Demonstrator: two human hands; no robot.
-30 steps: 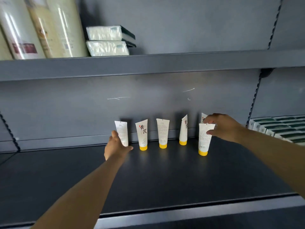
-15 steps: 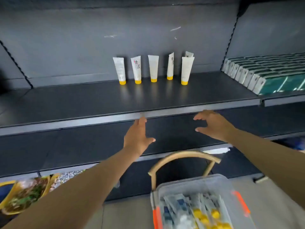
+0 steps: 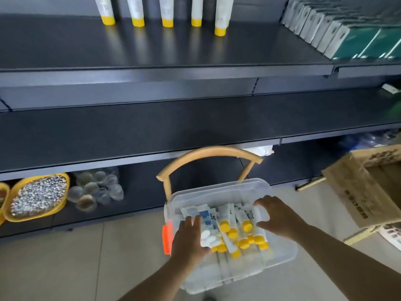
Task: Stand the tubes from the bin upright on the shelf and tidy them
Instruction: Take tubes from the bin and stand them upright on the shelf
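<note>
Left hand [image 3: 191, 237]: palm down over the bin's 9 o'clock side, fingers together, resting on the white-capped tubes [image 3: 208, 236]; whether it grips one cannot be told.
Right hand [image 3: 280, 216]: at the bin's 2 o'clock corner, fingers spread and curled, fingertips touching the upper ends of the yellow-capped tubes; not closed on any.
Shelf [image 3: 152, 48]: dark board at 12 o'clock, wide bare room in front of and to the left of the standing tubes, front lip running straight across.
Lower shelf [image 3: 173, 127]: bare dark board between the top board and the bin.
Cardboard box [image 3: 368, 192]: open, tilted, at 3 o'clock, just beside the right forearm.
Bin [image 3: 280, 255]: clear plastic, at 6 o'clock, orange latch on its left wall, rim open above.
Chair back [image 3: 208, 153]: curved wooden rail just behind the bin, at its 12 o'clock edge.
Green packs [image 3: 347, 29]: row at 1 o'clock, closing the shelf's right end.
Yellow basket [image 3: 39, 196]: at 9 o'clock on the bottom level, well apart from the bin.
Standing tubes [image 3: 167, 14]: five upright on yellow caps at 12 o'clock, the rightmost nearer the front.
Yellow-capped tubes [image 3: 236, 227]: lying piled in the bin between the hands.
</note>
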